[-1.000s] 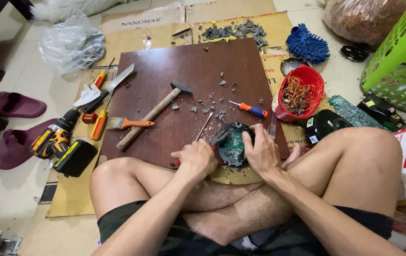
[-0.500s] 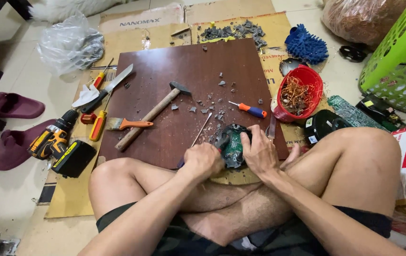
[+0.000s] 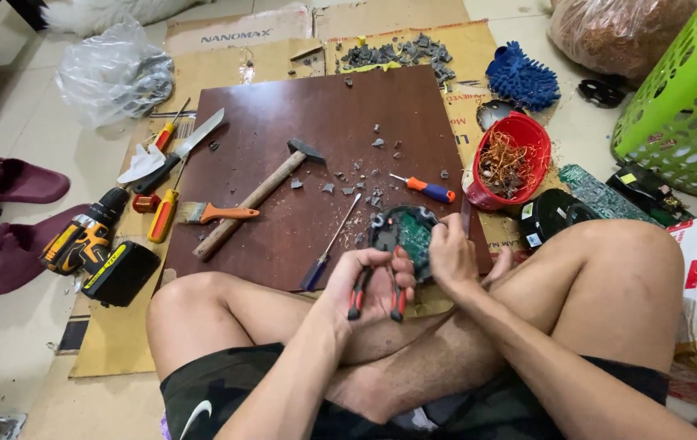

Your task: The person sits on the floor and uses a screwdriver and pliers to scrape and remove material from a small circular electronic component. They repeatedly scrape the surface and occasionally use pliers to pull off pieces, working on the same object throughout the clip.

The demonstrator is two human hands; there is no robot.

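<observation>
One dark brown wooden board (image 3: 324,155) bears one wooden-handled hammer (image 3: 255,198) and two screwdrivers. At its near edge, the right hand (image 3: 452,257) grips one round green circuit board (image 3: 408,235); the left hand (image 3: 369,285) clenches one pair of red-handled pliers (image 3: 377,291).

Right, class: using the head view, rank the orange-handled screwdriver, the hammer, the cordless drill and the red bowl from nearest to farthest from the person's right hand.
1. Orange-handled screwdriver, just above the right hand.
2. Red bowl of copper wire, up to the right; a close second.
3. Hammer, left, mid-board.
4. Cordless drill, far left, off the board.
</observation>
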